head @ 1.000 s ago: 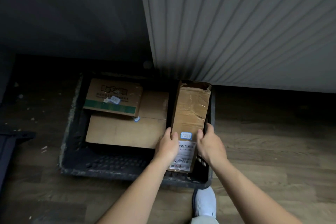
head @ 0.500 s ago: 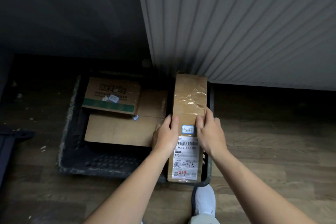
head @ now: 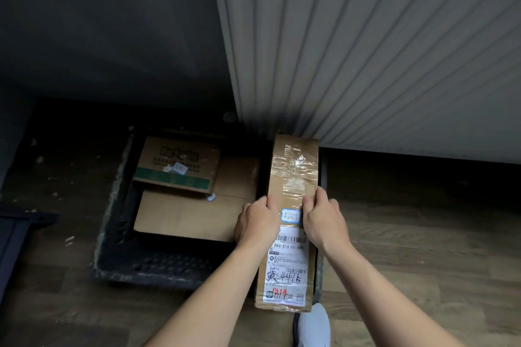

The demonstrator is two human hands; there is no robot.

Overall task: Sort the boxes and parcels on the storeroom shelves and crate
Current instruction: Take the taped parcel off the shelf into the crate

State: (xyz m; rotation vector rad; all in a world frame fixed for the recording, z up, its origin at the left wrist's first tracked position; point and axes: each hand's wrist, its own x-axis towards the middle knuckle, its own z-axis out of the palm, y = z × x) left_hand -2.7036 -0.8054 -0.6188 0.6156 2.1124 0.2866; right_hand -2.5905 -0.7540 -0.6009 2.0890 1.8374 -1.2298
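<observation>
Our left hand [head: 258,220] and right hand [head: 324,222] grasp the long parcel [head: 293,172] over the crate [head: 158,265]; mid-sort, we judge; next needs a steady 2-handed carry.

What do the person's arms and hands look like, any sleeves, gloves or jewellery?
Both forearms are bare up to the frame edge: no sleeves show. The left hand and right hand wear no gloves, and no watch, bracelet or ring is visible.
</observation>
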